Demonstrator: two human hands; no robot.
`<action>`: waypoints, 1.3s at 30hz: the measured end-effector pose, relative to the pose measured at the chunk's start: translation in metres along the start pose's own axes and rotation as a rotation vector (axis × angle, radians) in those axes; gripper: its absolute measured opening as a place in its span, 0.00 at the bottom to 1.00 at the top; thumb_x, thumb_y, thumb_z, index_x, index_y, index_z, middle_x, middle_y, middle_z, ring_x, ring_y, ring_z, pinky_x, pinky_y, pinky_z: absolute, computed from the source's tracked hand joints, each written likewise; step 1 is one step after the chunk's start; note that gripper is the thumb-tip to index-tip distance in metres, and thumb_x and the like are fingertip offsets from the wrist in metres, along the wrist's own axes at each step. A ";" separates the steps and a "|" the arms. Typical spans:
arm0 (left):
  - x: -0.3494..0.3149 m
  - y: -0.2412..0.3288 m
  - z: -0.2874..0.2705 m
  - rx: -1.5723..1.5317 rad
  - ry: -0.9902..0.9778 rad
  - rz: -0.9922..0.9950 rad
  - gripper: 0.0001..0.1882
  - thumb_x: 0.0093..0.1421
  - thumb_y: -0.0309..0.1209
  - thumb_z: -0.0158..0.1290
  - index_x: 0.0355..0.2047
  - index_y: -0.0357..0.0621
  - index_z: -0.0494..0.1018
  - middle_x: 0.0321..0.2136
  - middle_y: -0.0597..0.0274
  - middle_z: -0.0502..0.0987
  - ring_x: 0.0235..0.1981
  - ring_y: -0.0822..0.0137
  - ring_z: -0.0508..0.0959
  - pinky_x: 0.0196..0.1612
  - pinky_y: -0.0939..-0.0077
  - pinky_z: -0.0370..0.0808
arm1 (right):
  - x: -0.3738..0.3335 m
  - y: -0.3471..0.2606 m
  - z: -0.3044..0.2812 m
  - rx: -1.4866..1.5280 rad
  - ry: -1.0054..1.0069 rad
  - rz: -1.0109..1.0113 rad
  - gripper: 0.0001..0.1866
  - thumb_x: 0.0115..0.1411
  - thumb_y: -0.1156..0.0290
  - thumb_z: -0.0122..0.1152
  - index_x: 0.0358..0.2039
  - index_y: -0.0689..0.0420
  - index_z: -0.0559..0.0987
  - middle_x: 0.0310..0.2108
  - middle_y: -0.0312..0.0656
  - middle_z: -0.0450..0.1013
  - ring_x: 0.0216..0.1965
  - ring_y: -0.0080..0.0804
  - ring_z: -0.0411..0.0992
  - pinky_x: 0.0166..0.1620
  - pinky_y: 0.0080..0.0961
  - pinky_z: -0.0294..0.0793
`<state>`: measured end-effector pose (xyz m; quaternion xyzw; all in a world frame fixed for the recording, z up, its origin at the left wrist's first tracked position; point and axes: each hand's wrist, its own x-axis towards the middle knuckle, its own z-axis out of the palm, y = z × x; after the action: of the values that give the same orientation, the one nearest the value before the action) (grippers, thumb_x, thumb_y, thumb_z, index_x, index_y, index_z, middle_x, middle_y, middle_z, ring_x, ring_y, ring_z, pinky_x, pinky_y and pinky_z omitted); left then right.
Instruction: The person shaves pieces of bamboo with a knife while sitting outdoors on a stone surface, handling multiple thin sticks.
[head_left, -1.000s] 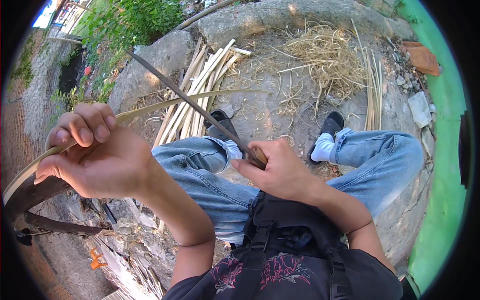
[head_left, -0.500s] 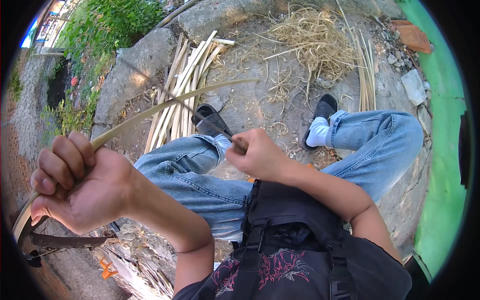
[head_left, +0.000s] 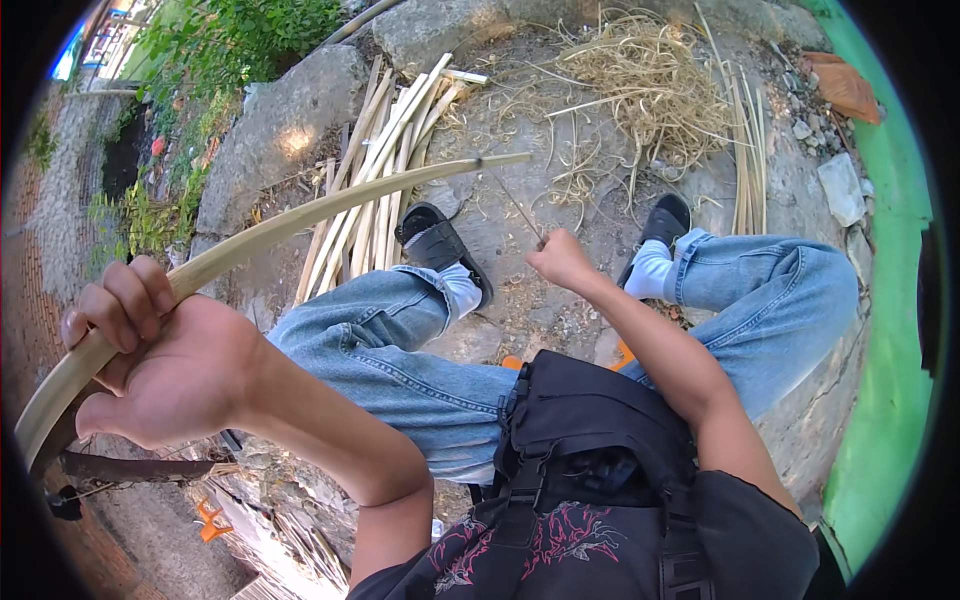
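over rough stone ground (head_left: 520,230), left hand (head_left: 165,365) grips a smooth curved bamboo strip (head_left: 300,220).

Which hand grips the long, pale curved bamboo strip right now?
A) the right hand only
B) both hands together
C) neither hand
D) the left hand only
D: the left hand is closed around the long, pale curved bamboo strip near its lower end, while the right hand is a fist near the knees, pinching a thin dark sliver and clear of the strip.

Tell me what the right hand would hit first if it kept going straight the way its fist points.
The right hand points away from the body, toward bare stony ground; beyond lies the pile of dry shavings. Ground comes first, probably, though depth is unclear.
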<state>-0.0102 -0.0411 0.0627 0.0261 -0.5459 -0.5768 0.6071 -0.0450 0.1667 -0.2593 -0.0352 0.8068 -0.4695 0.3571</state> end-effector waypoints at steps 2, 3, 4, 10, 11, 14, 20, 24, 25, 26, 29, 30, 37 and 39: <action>0.012 -0.004 -0.022 -0.098 -0.122 -0.052 0.28 0.64 0.56 0.33 0.23 0.45 0.63 0.17 0.69 0.51 0.19 0.73 0.50 0.23 0.78 0.48 | 0.006 0.010 -0.008 -0.161 0.092 0.067 0.16 0.45 0.65 0.58 0.15 0.68 0.74 0.12 0.51 0.69 0.16 0.39 0.69 0.24 0.34 0.68; 0.015 -0.001 -0.027 -0.180 -0.238 -0.116 0.29 0.64 0.58 0.32 0.24 0.44 0.65 0.18 0.68 0.52 0.20 0.72 0.51 0.24 0.78 0.49 | 0.000 -0.008 -0.008 -0.159 0.084 0.060 0.16 0.45 0.65 0.58 0.15 0.68 0.74 0.12 0.51 0.69 0.16 0.39 0.69 0.24 0.34 0.68; 0.014 0.000 -0.029 -0.173 -0.239 -0.110 0.29 0.64 0.58 0.32 0.24 0.44 0.65 0.18 0.68 0.52 0.20 0.72 0.51 0.24 0.78 0.49 | -0.008 -0.025 -0.008 -0.119 0.041 0.022 0.16 0.45 0.65 0.58 0.15 0.68 0.74 0.12 0.51 0.69 0.15 0.39 0.69 0.24 0.34 0.68; 0.006 0.011 -0.011 -0.226 -0.171 -0.110 0.31 0.61 0.63 0.31 0.17 0.49 0.59 0.16 0.69 0.52 0.20 0.72 0.52 0.23 0.78 0.49 | -0.085 -0.131 -0.006 0.107 -0.167 -0.279 0.15 0.48 0.67 0.58 0.14 0.65 0.70 0.09 0.40 0.62 0.14 0.23 0.59 0.20 0.29 0.59; 0.004 0.010 -0.016 -0.241 -0.231 -0.124 0.32 0.59 0.65 0.29 0.16 0.50 0.56 0.15 0.70 0.50 0.17 0.74 0.51 0.21 0.79 0.48 | -0.101 -0.144 -0.011 0.094 -0.188 -0.326 0.15 0.48 0.67 0.58 0.14 0.66 0.70 0.09 0.40 0.61 0.14 0.22 0.58 0.20 0.28 0.58; 0.000 0.015 -0.019 -0.263 -0.289 -0.109 0.33 0.57 0.69 0.26 0.15 0.53 0.51 0.12 0.71 0.47 0.13 0.76 0.47 0.17 0.79 0.44 | -0.146 -0.188 -0.033 0.066 -0.290 -0.337 0.15 0.48 0.66 0.56 0.17 0.68 0.74 0.12 0.54 0.67 0.15 0.44 0.68 0.26 0.36 0.68; -0.026 0.004 0.002 -0.081 -0.067 -0.049 0.34 0.54 0.71 0.28 0.16 0.53 0.49 0.10 0.72 0.45 0.10 0.78 0.42 0.14 0.80 0.38 | -0.137 -0.159 -0.018 -0.008 -0.133 -0.290 0.14 0.49 0.66 0.56 0.20 0.68 0.76 0.17 0.58 0.70 0.22 0.54 0.72 0.31 0.39 0.72; -0.028 0.004 0.002 -0.052 -0.002 -0.011 0.34 0.55 0.71 0.31 0.17 0.51 0.49 0.09 0.72 0.45 0.09 0.80 0.42 0.13 0.81 0.36 | -0.150 -0.159 -0.011 0.079 -0.075 -0.470 0.13 0.50 0.69 0.56 0.18 0.67 0.73 0.10 0.53 0.65 0.12 0.42 0.63 0.21 0.34 0.63; -0.031 0.005 0.002 -0.079 -0.011 -0.001 0.34 0.55 0.70 0.31 0.17 0.51 0.50 0.09 0.71 0.45 0.09 0.80 0.42 0.13 0.81 0.36 | -0.146 -0.153 -0.012 0.085 -0.068 -0.465 0.13 0.50 0.69 0.56 0.18 0.67 0.73 0.10 0.53 0.65 0.12 0.42 0.63 0.21 0.34 0.63; -0.033 0.008 0.004 -0.076 -0.014 0.000 0.34 0.55 0.70 0.31 0.17 0.51 0.50 0.09 0.71 0.45 0.09 0.80 0.42 0.13 0.81 0.36 | -0.140 -0.148 -0.016 0.050 -0.092 -0.422 0.13 0.50 0.69 0.57 0.18 0.67 0.73 0.11 0.54 0.65 0.12 0.44 0.64 0.21 0.35 0.64; -0.037 0.010 0.009 0.085 0.013 0.012 0.34 0.56 0.70 0.24 0.15 0.53 0.48 0.09 0.71 0.44 0.10 0.77 0.43 0.14 0.81 0.38 | -0.143 -0.147 -0.013 0.070 -0.123 -0.365 0.13 0.49 0.69 0.58 0.19 0.67 0.73 0.12 0.55 0.66 0.13 0.46 0.65 0.23 0.35 0.66; -0.034 0.006 0.008 0.062 0.041 0.011 0.34 0.56 0.70 0.28 0.16 0.52 0.49 0.09 0.71 0.45 0.10 0.78 0.43 0.13 0.81 0.38 | -0.148 -0.151 -0.013 0.121 -0.127 -0.351 0.13 0.49 0.69 0.58 0.19 0.67 0.73 0.12 0.55 0.66 0.13 0.47 0.65 0.23 0.35 0.66; -0.041 0.010 0.012 0.054 0.016 0.011 0.34 0.55 0.70 0.32 0.16 0.51 0.49 0.10 0.71 0.45 0.09 0.79 0.42 0.13 0.82 0.38 | -0.126 -0.135 -0.029 0.010 -0.155 -0.125 0.12 0.49 0.70 0.58 0.20 0.68 0.74 0.13 0.57 0.67 0.17 0.53 0.70 0.24 0.36 0.69; -0.042 0.013 0.018 0.015 0.015 0.013 0.34 0.55 0.70 0.32 0.16 0.51 0.49 0.10 0.71 0.45 0.09 0.79 0.42 0.13 0.82 0.38 | -0.141 -0.145 -0.030 -0.056 -0.100 -0.201 0.13 0.49 0.69 0.58 0.20 0.68 0.74 0.13 0.57 0.68 0.17 0.53 0.70 0.25 0.36 0.69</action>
<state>-0.0032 0.0045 0.0524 0.0316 -0.5458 -0.5684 0.6148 0.0010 0.1628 -0.0601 -0.1495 0.7929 -0.4781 0.3470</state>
